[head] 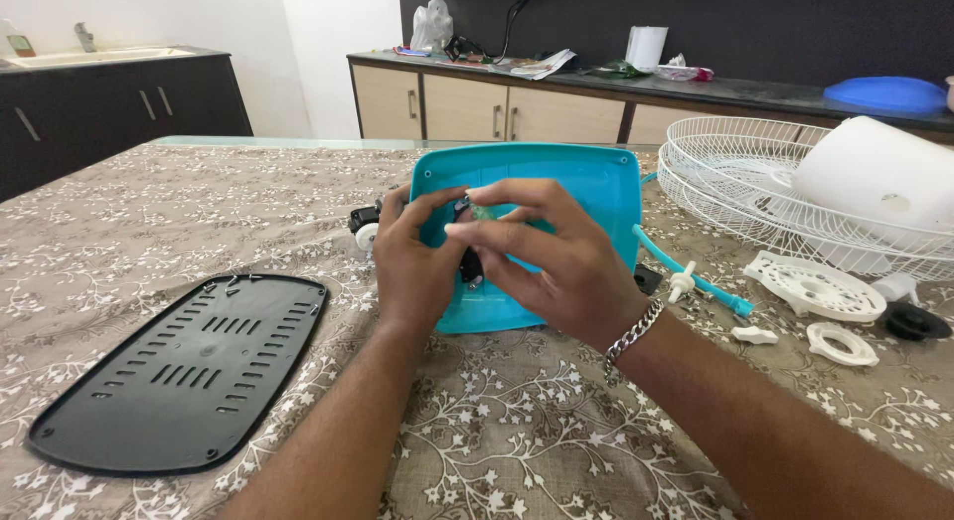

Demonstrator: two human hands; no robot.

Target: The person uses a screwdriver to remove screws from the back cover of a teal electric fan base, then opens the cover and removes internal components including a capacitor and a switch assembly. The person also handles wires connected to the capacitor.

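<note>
A turquoise plastic fan base lies upside down in the middle of the patterned tablecloth. Both my hands are over its open underside. My left hand grips the base's left edge, thumb reaching inside. My right hand, with a silver chain bracelet at the wrist, pinches a small greenish part between thumb and fingers next to a dark component inside the base. The inside of the base is mostly hidden by my hands.
A black vented bottom plate lies at the left. White wire fan guards, a white motor housing, a turquoise tube, white plastic rings and caps sit at the right. Cabinets and a counter stand behind.
</note>
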